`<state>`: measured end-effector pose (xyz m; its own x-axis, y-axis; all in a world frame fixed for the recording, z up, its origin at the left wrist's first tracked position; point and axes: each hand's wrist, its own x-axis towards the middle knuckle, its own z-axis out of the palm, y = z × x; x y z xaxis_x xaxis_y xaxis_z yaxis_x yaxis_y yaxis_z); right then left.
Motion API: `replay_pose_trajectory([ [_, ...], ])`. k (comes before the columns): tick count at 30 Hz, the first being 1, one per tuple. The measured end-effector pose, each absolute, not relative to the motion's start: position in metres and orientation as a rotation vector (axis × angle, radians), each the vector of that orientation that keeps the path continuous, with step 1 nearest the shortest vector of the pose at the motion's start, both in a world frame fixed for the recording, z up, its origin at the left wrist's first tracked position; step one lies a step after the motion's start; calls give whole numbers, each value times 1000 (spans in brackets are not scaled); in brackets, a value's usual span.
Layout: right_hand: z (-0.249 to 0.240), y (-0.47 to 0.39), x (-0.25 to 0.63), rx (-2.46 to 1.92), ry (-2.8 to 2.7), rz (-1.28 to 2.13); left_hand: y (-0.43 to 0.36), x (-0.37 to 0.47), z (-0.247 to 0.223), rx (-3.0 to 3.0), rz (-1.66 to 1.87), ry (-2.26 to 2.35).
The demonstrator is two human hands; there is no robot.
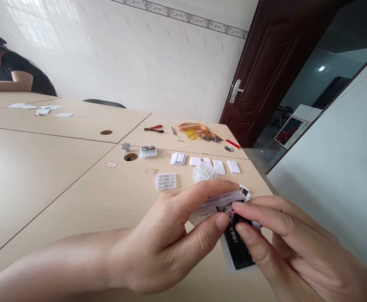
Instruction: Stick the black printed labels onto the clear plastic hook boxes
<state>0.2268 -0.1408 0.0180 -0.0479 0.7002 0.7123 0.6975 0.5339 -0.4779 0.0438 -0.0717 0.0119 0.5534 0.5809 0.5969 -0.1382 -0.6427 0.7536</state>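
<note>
My left hand (174,235) is closed around a clear plastic box (199,212), fingers across its top edge and thumb on its near side. A black printed label (242,251) with white characters hangs down over the box's front, its backing pale at the edges. Thumb and forefinger of my right hand (300,247) pinch this label close to the box. The box's contents are mostly hidden by my left hand. Just beyond my hands lie small stacked clear packets (204,171) and black-and-white cards (245,191).
A clear case (166,181) of small metal pieces and a labelled box (148,152) stand on the table. White cards (178,158), red-handled pliers (153,128) and a copper-coloured wire bundle (196,128) lie farther back. Another person (22,73) sits at the far left.
</note>
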Motion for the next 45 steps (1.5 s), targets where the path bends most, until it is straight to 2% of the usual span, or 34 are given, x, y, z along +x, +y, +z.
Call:
replay_pose_trajectory([
  [38, 14, -131, 230, -1141, -1768, -101, -73, 47, 6, 1858, 1083, 480],
  [45, 18, -133, 235, -1119, -1763, 142, -64, 45, 15, 1585, 921, 508],
])
